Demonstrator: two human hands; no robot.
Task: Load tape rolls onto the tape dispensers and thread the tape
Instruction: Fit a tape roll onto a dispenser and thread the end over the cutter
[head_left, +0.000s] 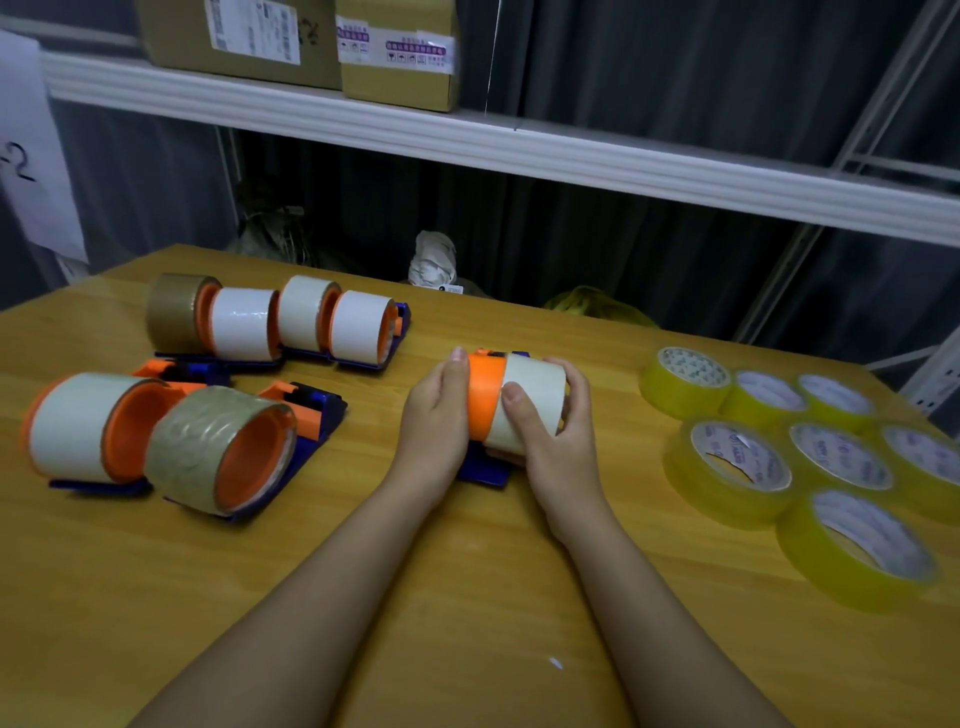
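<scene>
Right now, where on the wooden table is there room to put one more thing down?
The widest bare patch of the wooden table is the near edge, around the two forearms. A narrower strip lies between the right hand and the loose yellow tape rolls. The left side is crowded with loaded orange and blue tape dispensers, the right with rolls.

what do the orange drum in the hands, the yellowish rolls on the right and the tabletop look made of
Orange drum: probably moulded plastic, going by its even colour and smooth matte surface.
Yellowish rolls: clear film tape, glossy and see-through, on what look like printed card cores.
Tabletop: wood or wood-look laminate; it shows grain lines and a slight sheen.
</scene>
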